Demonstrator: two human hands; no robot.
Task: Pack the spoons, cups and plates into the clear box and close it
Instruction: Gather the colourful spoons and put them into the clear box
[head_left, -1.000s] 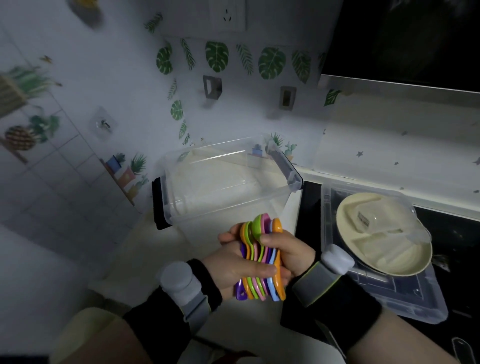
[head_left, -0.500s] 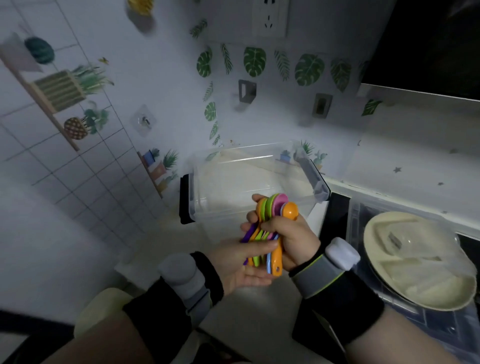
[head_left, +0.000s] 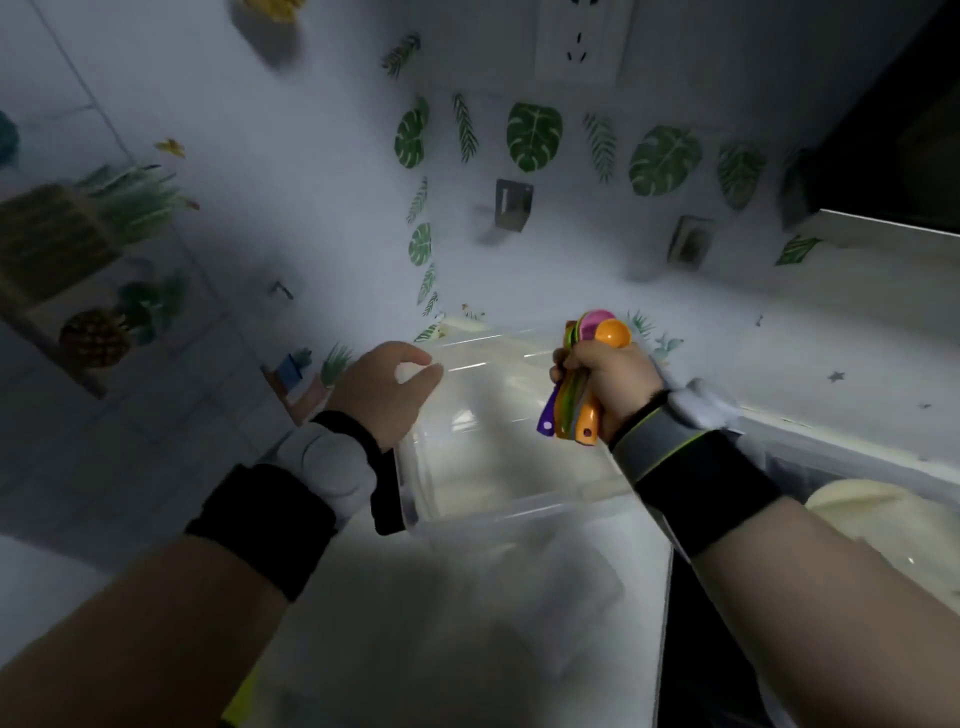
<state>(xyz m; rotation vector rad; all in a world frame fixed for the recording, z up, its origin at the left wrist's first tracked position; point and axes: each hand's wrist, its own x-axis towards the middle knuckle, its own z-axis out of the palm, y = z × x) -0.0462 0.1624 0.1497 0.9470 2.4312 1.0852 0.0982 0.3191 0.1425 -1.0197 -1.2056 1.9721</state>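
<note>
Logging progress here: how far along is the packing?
Done: the clear box stands open, seemingly empty. In hand: the right hand grips the spoons over it; the left hand is at its left rim. Left: spoons in, the plate at right, cups (unseen), then closing.
</note>
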